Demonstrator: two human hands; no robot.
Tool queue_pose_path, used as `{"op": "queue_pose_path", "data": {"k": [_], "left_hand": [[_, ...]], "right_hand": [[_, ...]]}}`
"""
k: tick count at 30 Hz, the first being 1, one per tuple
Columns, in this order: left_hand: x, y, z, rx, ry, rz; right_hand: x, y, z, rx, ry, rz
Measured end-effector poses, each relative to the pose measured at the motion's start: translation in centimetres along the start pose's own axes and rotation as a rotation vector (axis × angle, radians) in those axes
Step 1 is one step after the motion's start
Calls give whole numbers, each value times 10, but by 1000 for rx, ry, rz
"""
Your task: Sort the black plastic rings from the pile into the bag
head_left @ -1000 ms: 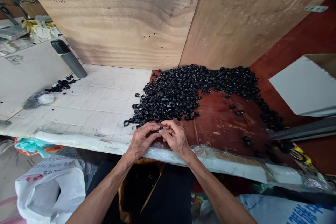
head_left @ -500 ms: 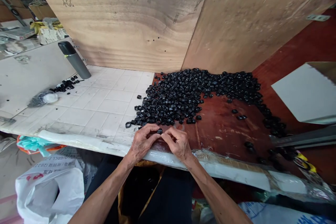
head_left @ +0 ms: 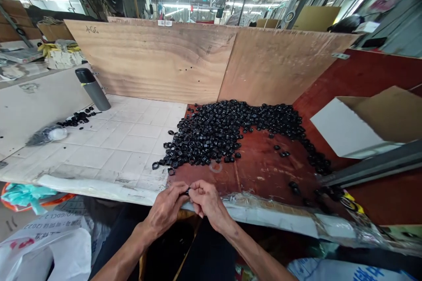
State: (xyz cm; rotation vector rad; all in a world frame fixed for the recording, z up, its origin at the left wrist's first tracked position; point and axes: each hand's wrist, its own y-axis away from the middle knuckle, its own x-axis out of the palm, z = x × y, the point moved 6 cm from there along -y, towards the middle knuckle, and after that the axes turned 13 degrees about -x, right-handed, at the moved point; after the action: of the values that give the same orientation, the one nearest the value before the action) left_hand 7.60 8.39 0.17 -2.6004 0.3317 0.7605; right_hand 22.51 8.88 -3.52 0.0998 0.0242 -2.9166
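Note:
Above the bench's front edge, my left hand [head_left: 167, 208] pinches a small black plastic part [head_left: 187, 191] between thumb and fingertips. My right hand [head_left: 207, 204] meets it there, its thumb and forefinger closed on the other side of the same part. Fingers cover most of it, so its exact shape is hidden. Just beyond the hands lies a large heap of small black ring-shaped parts [head_left: 204, 136]. A loose ring [head_left: 155, 165] and another black piece [head_left: 171, 171] lie at the heap's near left edge.
A grey bottle [head_left: 95, 92] stands at the back left, near a tied plastic bag [head_left: 46, 135] and scattered black bits [head_left: 77, 118]. Plywood boards [head_left: 158, 61] wall off the back. On the right are an open carton [head_left: 349, 131], a metal bar [head_left: 372, 164] and yellow-handled scissors [head_left: 352, 204].
The view has tilted up. Half a second ago the right fingers were slightly apart from the black part in my left hand; now they touch it. Both hands have drawn nearer the bench's front edge.

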Motion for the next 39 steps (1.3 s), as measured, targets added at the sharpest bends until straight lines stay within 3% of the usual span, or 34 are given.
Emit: {"op": "queue_pose_path", "data": {"k": [2,4,5,7,9,13,18,30,36,39], "left_hand": [[-5,12,-2,-54,-42,210],[-15,14,5,-197,-119,314],[-24,11,11,-283,-175,261],[-42,-1,27,-426,-315,17],[-48,-13,38,-494,-465,-179],[-23,-35,49,-507,-619,-201],[-1,-46,42,-459,-647,-142],[-1,-52,35,-384,-552,-87],[2,-48,37,-255,-417,-138],[2,-45,39,-255,-308,-118]], "right_hand": [[-7,2,3,-54,177,22],[-33,-4,13,-236,472,-148],[-49,-8,18,-326,612,-285],[-73,-19,20,-420,820,-454],[-82,-34,14,-424,954,-463],[-74,-52,2,-414,1072,-370],[-60,-49,4,-524,980,-255],[-50,-46,15,-666,907,-154],[-58,-41,18,-578,642,-227],[-53,-42,12,-479,394,-168]]}}
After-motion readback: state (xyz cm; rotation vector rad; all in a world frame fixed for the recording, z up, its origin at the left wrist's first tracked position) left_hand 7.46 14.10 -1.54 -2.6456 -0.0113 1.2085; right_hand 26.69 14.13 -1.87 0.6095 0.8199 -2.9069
